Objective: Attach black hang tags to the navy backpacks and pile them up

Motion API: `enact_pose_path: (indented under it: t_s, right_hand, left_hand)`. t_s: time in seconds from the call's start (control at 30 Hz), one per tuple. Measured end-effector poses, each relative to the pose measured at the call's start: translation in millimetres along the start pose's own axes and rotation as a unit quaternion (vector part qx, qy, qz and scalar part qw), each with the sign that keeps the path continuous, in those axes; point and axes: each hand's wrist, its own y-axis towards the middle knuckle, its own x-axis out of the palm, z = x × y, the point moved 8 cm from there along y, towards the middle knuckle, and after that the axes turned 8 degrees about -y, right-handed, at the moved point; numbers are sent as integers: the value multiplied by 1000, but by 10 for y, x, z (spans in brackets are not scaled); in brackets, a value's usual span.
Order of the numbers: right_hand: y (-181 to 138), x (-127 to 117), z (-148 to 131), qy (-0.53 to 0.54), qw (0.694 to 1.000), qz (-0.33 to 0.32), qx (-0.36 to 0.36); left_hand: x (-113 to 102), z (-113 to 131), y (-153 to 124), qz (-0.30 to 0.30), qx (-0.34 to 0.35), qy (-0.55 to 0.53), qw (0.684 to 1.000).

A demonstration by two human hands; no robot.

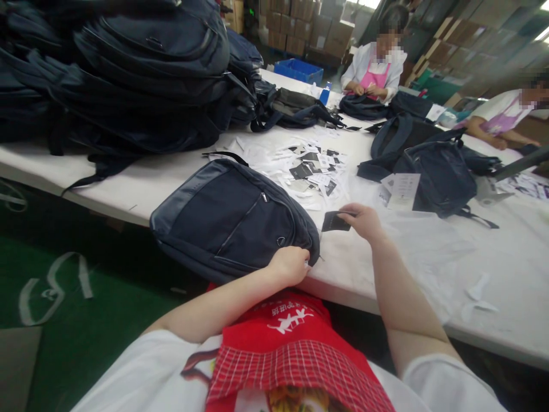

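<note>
One black card [335, 222] pinched by right edge in my right fingers [350, 214], likely keeping rest free. My left fingers [302, 255] at right end of backpack [231, 212], probably steadying; whether clamped, can't tell. Backpack along near edge of surface [349, 274].

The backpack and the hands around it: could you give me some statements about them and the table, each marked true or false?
1. The right hand holds a dark tag. True.
2. The left hand is raised clear of the backpack. False: it touches the backpack's near end.
3. Loose tags lie on the table beyond the backpack. True.
4. The wearer's apron is green. False: it is red, with a checked part.
5. A bag pile is at the picture's upper left. True.
</note>
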Motion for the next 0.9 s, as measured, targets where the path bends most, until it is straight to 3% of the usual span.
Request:
enact_pose_path:
  t_s: [0.07,0.13,0.27,0.3,0.47,0.57,0.77,0.9]
  right_hand:
    - [76,178,-113,46,997,-50,-33]
    - [99,265,-221,17,997,-50,-61]
    - [-112,-12,-417,-125,979,143,-79]
    - [-231,-67,-469,-135,973,166,-82]
    - [-927,106,-690,-128,984,54,-108]
    - [-1200,230,-766,-184,975,28,-124]
    - [-1272,315,-820,-201,977,-8,-75]
    - [-1203,605,-675,-110,991,-72,37]
  left_hand:
    - [6,-22,0,-2,-5,-7,1000]
    - [3,-43,2,-2,-15,-23,1000]
    - [-22,-50,5,-1,-24,-58,998]
    - [-29,-44,2,-1,-22,-61,998]
    - [-39,-52,-10,0,-12,-61,998]
    - [-34,-90,7,4,-13,-72,997]
    - [-39,29,-55,-8,2,-83,997]
    - [23,-204,19,-32,-32,-118,992]
